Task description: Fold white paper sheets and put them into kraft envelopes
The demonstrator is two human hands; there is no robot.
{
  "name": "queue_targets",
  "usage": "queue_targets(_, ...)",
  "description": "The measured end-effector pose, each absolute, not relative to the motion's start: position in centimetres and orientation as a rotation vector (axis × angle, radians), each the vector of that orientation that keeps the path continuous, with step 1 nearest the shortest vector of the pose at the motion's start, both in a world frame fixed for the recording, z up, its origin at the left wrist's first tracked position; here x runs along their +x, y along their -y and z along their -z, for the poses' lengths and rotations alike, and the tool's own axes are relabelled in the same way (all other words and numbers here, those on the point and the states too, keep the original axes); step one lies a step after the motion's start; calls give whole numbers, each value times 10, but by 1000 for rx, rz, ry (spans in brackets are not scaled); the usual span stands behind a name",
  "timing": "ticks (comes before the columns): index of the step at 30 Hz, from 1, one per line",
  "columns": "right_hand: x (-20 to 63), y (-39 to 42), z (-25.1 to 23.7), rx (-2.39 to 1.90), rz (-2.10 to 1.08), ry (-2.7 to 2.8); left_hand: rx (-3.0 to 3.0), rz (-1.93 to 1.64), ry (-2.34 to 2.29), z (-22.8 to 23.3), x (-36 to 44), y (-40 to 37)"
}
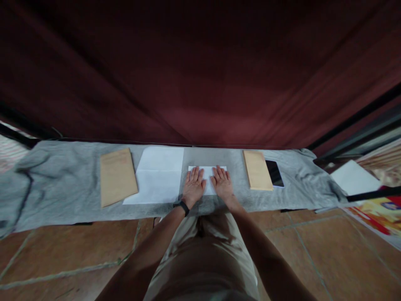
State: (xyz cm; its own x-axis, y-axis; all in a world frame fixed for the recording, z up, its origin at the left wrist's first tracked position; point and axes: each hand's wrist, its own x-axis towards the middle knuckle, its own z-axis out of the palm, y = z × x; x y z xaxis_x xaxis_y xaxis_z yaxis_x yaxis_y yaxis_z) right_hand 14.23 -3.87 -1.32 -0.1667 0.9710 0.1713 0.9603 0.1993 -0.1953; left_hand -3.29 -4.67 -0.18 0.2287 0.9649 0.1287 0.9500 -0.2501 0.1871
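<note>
A small folded white sheet (207, 172) lies on the grey cloth (62, 184) straight in front of me. My left hand (193, 186), with a black band at the wrist, presses flat on its left half. My right hand (222, 182) presses flat on its right half. The fingers of both hands are spread and hold nothing. A larger white sheet (158, 174) with fold creases lies just left of my left hand.
A brown envelope (117, 176) lies at the left and another brown envelope (257, 169) at the right, with a dark phone (275, 172) beside it. A dark red curtain (200, 71) hangs behind. White paper (354, 177) and colourful print (380, 213) are far right. Tiled floor below.
</note>
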Motion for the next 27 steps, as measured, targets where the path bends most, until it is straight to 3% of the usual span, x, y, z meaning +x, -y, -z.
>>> queue_targets(27,180,65,12,-1931,-50,2177,2492,-375,-1797,-2,-23,59)
